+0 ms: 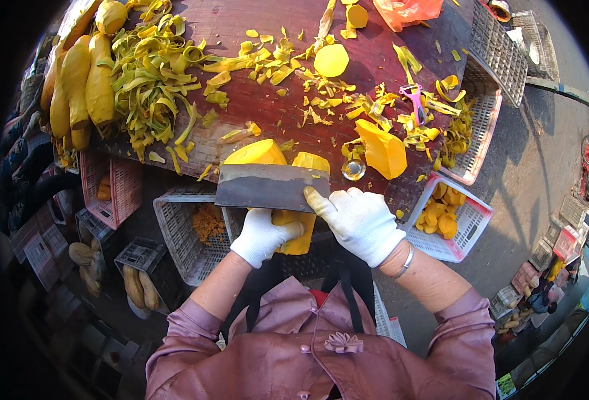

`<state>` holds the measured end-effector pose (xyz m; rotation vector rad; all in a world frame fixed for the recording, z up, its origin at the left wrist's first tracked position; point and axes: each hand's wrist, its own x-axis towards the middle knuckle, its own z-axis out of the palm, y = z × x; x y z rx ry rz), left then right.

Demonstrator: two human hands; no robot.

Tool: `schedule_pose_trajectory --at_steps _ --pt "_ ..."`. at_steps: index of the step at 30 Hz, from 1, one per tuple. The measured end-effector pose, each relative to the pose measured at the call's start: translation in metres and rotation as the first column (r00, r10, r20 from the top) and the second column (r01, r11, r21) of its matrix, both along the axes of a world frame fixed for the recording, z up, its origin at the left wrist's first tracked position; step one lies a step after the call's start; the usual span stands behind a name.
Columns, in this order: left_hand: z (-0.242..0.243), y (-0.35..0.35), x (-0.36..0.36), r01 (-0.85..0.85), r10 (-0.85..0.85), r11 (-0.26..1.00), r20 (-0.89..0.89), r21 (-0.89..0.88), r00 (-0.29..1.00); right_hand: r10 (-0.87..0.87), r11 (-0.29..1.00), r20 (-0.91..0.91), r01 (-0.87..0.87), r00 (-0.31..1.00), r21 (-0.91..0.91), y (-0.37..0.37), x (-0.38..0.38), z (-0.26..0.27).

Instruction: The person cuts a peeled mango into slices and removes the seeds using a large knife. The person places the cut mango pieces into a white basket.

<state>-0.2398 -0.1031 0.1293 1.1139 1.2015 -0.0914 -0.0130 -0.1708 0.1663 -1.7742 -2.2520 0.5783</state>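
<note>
A broad dark cleaver (269, 186) lies level across orange-yellow squash flesh at the table's near edge. My right hand (359, 222), in a white knit glove, grips it at the handle end, with a finger along the blade. My left hand (264, 237), also gloved, holds a peeled squash piece (298, 240) below the blade. Beyond the blade show a rounded squash chunk (257, 151) and a smaller squash part (312, 160). The blade hides whether these join the held piece. To the right sit a round metal scoop (353, 170) and a large cut squash chunk (382, 150).
Squash peelings (149, 85) heap beside whole peeled squashes (79, 85) on the red table (274, 112). A pink-and-purple peeler (414, 102) lies among scraps. A white crate (474, 225) holds cut pieces at right; a grey crate (189, 240) with orange pulp stands at left.
</note>
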Motion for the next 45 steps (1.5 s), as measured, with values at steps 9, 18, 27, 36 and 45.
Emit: schedule_pose_trajectory --at_steps 9,18,27,36,45 --pt "0.02 0.01 -0.016 -0.159 0.17 0.973 0.051 -0.169 0.984 0.127 0.991 0.103 -0.131 0.987 0.027 0.015 0.008 0.0" --pt "0.048 0.023 -0.036 -0.204 0.246 0.915 0.083 -0.349 0.966 -0.374 0.901 0.158 0.398 0.914 -0.17 0.016 0.067 -0.041" --pt "0.039 0.02 -0.044 -0.435 0.503 0.783 0.04 -0.444 0.864 -0.002 0.999 -0.042 0.004 0.999 0.042 0.022 -0.019 0.009" --pt "0.038 0.014 -0.04 -0.454 0.519 0.816 0.107 -0.359 0.848 0.163 0.977 0.141 -0.18 0.976 0.113 0.038 -0.028 0.009" --pt "0.05 0.022 -0.048 -0.405 0.495 0.803 0.111 -0.438 0.862 -0.082 0.994 0.217 0.064 0.973 0.089 0.042 0.015 -0.044"
